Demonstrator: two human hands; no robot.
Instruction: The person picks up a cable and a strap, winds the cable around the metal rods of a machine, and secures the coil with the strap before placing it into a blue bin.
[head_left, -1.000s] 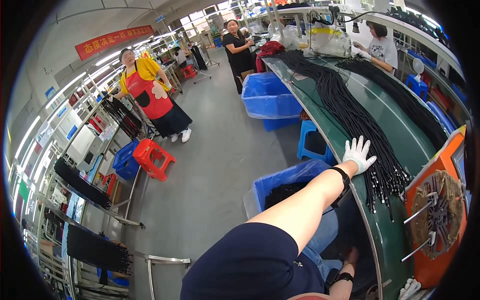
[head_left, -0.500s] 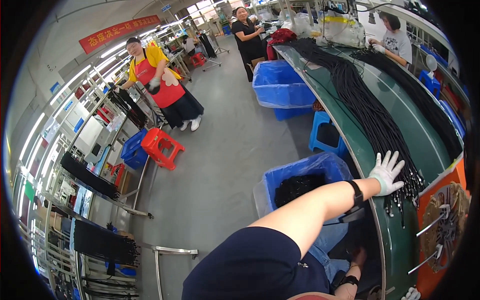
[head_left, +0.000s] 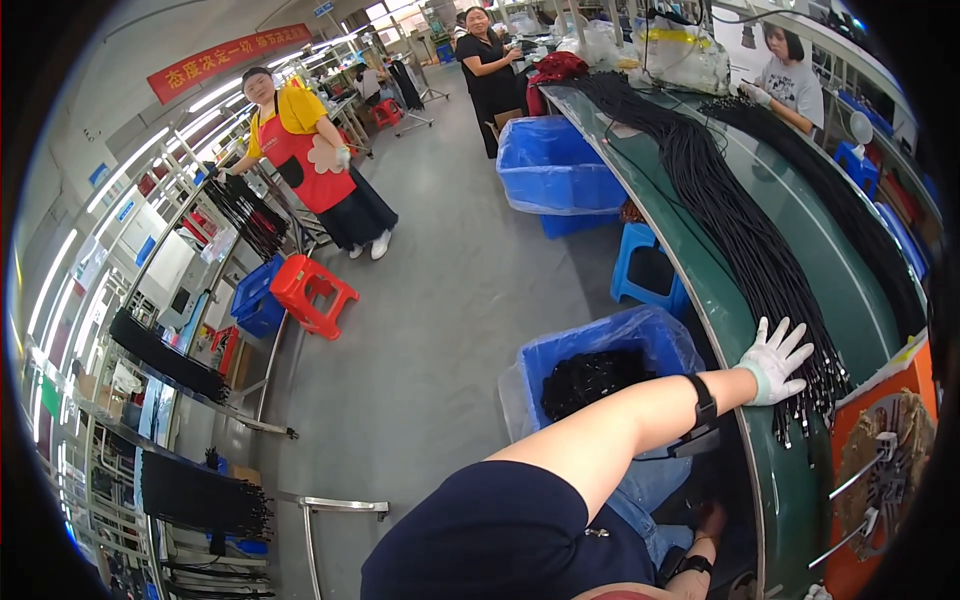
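Note:
My left hand (head_left: 776, 362), in a white glove, lies flat with fingers spread on a long bundle of thin black cables (head_left: 715, 210). Their ends, with small silvery tips, fan out beside the hand near the edge of the green-topped table (head_left: 800, 500). The bundle runs back along the table's length. Low beside the table, near my jeans, is my right hand (head_left: 711, 520), in shadow; its fingers are too dim to make out. A black strap circles each of my forearms.
A lined blue bin (head_left: 595, 385) holding black pieces stands by the table, with a blue stool (head_left: 645, 265) and another blue bin (head_left: 560, 170) beyond. An orange panel with metal rods (head_left: 880, 470) is at right. Racks, a red stool (head_left: 312, 295) and a person in a red apron (head_left: 310, 160) are left.
The view has shifted slightly, and the scene slides left. My left hand stays spread on the cables. The person in the red apron has lowered one hand to their side.

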